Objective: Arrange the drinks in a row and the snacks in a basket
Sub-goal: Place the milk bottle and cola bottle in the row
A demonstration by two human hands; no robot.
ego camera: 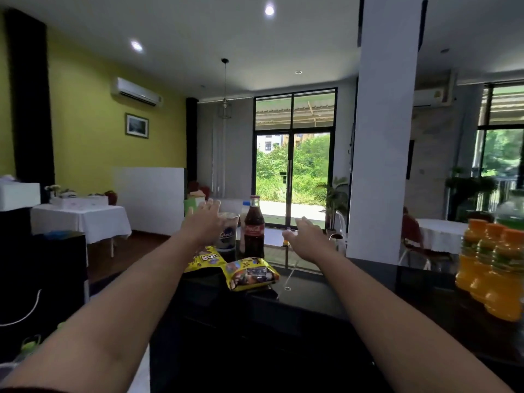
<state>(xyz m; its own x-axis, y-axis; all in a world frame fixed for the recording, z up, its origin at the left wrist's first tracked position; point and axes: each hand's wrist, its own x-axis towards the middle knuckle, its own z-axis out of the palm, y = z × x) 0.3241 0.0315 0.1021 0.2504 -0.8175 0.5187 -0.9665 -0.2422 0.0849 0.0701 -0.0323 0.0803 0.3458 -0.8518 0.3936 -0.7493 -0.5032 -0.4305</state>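
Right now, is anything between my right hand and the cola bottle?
Nothing visible does. The right hand hangs open to the right of the cola bottle, with a bare gap between them. The plastic cup stands on the bottle's left side, by the left hand.

Coca-Cola script on cola bottle (pixel 254 231), "ton" on yellow snack bag (pixel 205 259)

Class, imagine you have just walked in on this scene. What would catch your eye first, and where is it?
The left hand and right hand reach forward, open, either side of a cola bottle standing on the dark counter. Two yellow snack bags lie in front of it. Orange bottles stand together at the far right.
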